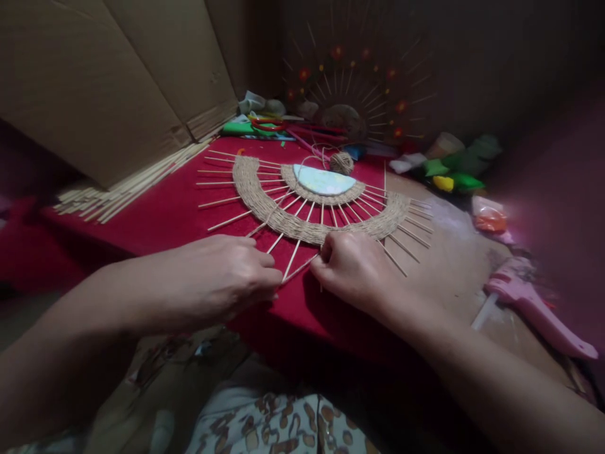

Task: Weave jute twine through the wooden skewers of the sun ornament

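A half-round fan of thin sticks [290,261] lies on the red cloth, woven with a wide outer band [283,221] and a narrow inner band of brown twine. A pale blue half-disc [326,181] sits at its centre. My left hand [236,271] is closed at the near side, pinching a length of twine [300,268]. That strand runs taut to my right hand [352,261], whose fingers are curled around it beside the outer band. My fingers cover some of the stick ends. A ball of twine [341,162] rests behind the half-disc.
Many loose sticks [127,189] lie at the left by a cardboard panel [108,82]. On the right is a pink glue gun [534,306]. Orange-handled scissors [267,123] and coloured materials are at the back. A finished-looking stick fan with flowers [350,88] stands behind.
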A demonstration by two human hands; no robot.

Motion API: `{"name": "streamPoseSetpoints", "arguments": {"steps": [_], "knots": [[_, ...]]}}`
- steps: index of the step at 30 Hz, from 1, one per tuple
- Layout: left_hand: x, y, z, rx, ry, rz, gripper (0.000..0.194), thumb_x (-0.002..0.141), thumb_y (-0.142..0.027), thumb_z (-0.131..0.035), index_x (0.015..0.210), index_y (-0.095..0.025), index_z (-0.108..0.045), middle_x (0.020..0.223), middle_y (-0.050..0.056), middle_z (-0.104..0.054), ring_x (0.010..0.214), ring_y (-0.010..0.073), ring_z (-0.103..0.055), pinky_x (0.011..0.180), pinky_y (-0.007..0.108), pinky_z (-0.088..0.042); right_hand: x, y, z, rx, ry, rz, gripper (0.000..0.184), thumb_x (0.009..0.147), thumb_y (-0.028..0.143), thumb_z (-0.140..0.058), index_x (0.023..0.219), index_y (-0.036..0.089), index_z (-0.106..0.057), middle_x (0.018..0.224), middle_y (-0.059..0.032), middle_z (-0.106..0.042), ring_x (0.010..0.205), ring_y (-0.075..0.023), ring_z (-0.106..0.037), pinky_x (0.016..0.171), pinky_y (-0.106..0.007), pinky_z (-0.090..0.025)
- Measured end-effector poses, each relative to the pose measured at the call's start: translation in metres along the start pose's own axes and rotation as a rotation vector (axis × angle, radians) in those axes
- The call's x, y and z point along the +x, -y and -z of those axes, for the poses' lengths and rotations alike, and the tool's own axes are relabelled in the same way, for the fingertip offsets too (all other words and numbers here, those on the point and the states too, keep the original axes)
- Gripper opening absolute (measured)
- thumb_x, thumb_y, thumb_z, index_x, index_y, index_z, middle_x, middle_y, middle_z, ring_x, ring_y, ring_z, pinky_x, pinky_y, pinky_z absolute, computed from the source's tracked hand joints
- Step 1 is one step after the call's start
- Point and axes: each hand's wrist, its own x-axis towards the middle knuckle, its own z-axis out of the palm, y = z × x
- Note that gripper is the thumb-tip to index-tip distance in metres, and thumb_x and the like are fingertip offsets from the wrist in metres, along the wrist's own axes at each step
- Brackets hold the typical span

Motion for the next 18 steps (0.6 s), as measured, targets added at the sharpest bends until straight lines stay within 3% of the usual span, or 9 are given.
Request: {"name": "streamPoseSetpoints", "arguments": {"steps": [3, 7, 11, 14, 18], "knots": [[0.001, -0.010, -0.002, 0.167, 0.104, 0.001, 0.018, 0.084, -0.011, -0.048, 0.076, -0.023, -0.057, 0.069, 0.001, -0.060, 0.060, 0.0168, -0.049, 0.059, 0.032, -0.033, 0.001, -0.001, -0.001, 0.047, -0.010, -0.007, 0.020, 0.075, 0.028, -0.050, 0.069, 0.016, -0.066, 0.068, -0.0084, -0.067, 0.063, -0.0176, -0.055, 0.055, -0.030, -0.030], [0.001, -0.014, -0.004, 0.270, 0.066, 0.050, 0.014, 0.076, -0.010, -0.052, 0.075, -0.023, -0.058, 0.066, 0.002, -0.060, 0.059, 0.0194, -0.050, 0.060, 0.034, -0.032, 0.000, -0.004, -0.001, 0.096, -0.024, -0.008, 0.020, 0.074, 0.027, -0.051, 0.067, 0.016, -0.065, 0.066, -0.0083, -0.066, 0.060, -0.0168, -0.054, 0.055, -0.030, -0.031], [-0.005, -0.003, 0.001, 0.217, 0.078, 0.109, 0.014, 0.079, -0.013, -0.051, 0.072, -0.023, -0.057, 0.064, 0.001, -0.059, 0.057, 0.0176, -0.048, 0.057, 0.033, -0.030, -0.001, -0.004, 0.001, 0.088, -0.021, -0.008, 0.019, 0.074, 0.027, -0.052, 0.067, 0.016, -0.065, 0.066, -0.0085, -0.066, 0.060, -0.0173, -0.054, 0.054, -0.030, -0.030], [-0.004, 0.006, 0.015, 0.120, 0.141, 0.106, 0.017, 0.085, -0.017, -0.050, 0.070, -0.022, -0.056, 0.064, 0.000, -0.058, 0.055, 0.0148, -0.045, 0.054, 0.031, -0.027, -0.002, -0.005, 0.001, 0.061, -0.043, 0.012, 0.018, 0.074, 0.026, -0.050, 0.068, 0.017, -0.065, 0.067, -0.0086, -0.066, 0.061, -0.0179, -0.055, 0.053, -0.030, -0.029], [0.012, 0.022, 0.036, -0.004, 0.135, 0.135, 0.020, 0.089, -0.025, -0.050, 0.074, -0.020, -0.061, 0.061, -0.002, -0.057, 0.051, 0.0104, -0.041, 0.053, 0.028, -0.028, -0.004, -0.008, 0.002, 0.032, -0.048, 0.029, 0.017, 0.074, 0.025, -0.049, 0.069, 0.018, -0.064, 0.067, -0.0078, -0.065, 0.063, -0.0179, -0.055, 0.054, -0.030, -0.029]]}}
